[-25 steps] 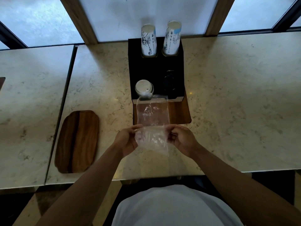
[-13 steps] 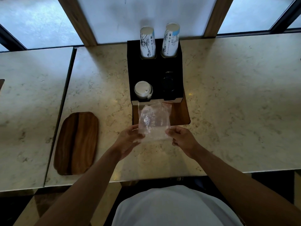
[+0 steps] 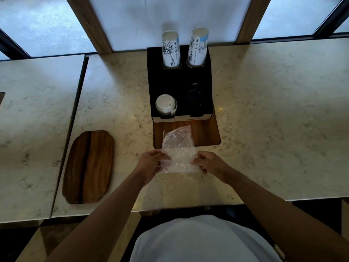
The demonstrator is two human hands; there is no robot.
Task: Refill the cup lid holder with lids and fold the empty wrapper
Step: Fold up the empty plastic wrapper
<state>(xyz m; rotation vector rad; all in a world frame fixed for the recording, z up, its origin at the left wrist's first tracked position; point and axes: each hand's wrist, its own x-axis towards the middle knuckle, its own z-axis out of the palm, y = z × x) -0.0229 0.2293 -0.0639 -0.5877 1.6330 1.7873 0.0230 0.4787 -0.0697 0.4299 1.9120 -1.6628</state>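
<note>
At the centre of the frame the crinkled clear plastic wrapper [image 3: 178, 154] is now shorter than a second ago: then its far end reached the black box-shaped cup lid holder [image 3: 179, 80], now it stops over the dark wooden board [image 3: 205, 133] under that holder. The left hand [image 3: 151, 163] has its grip pinched on the wrapper's left edge and the right hand [image 3: 209, 162] on its right edge, both low over the pale marble counter [image 3: 273, 120]. The hands sit slightly farther apart than before. The white domed lids [image 3: 165, 104] fill the holder's lower-left slot, unchanged. Two printed paper cup stacks [image 3: 171, 49] stand in its upper slots. An oblong wooden tray [image 3: 88, 167] lies at left.
</note>
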